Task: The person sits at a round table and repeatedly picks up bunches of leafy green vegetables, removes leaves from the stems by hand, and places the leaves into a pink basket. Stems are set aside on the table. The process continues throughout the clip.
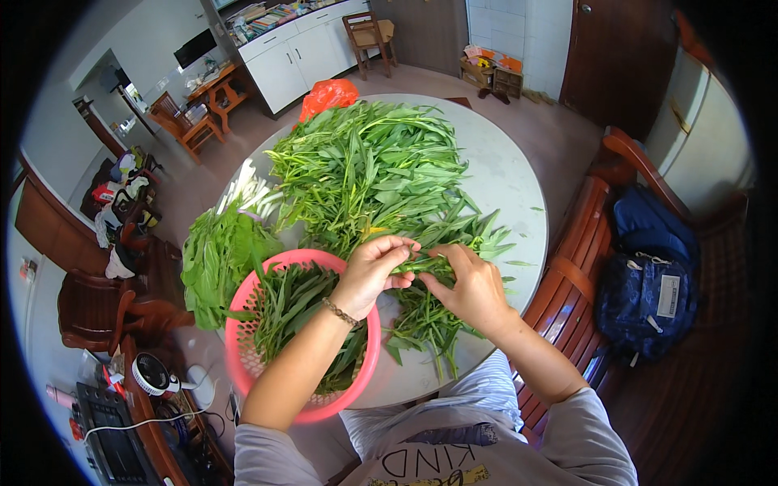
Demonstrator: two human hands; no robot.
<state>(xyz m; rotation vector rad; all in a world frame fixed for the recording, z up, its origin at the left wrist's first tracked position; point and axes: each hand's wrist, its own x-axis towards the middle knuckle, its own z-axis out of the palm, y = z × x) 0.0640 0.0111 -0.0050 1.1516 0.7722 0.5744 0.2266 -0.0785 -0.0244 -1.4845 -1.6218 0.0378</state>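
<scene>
Green leafy stems (425, 265) are pinched between my left hand (380, 267) and my right hand (468, 282), just above the near part of a round table (510, 152). A large heap of long-leaved greens (377, 164) covers the table's middle. Below my hands lies a smaller pile of cut or loose stems (434, 331). Under my left forearm a pink plastic colander (240, 358) holds more long, dark green leaves (295, 304). Left of the heap lies a bunch of broad-leaved greens (222, 261) beside white stalks (249, 191).
A red plastic bag (328, 96) is at the table's far edge. A wooden bench (571, 273) with a blue backpack (647, 297) stands to the right. At lower left are a small white fan (152, 373) and a wooden cabinet. A chair (369, 39) stands farther back.
</scene>
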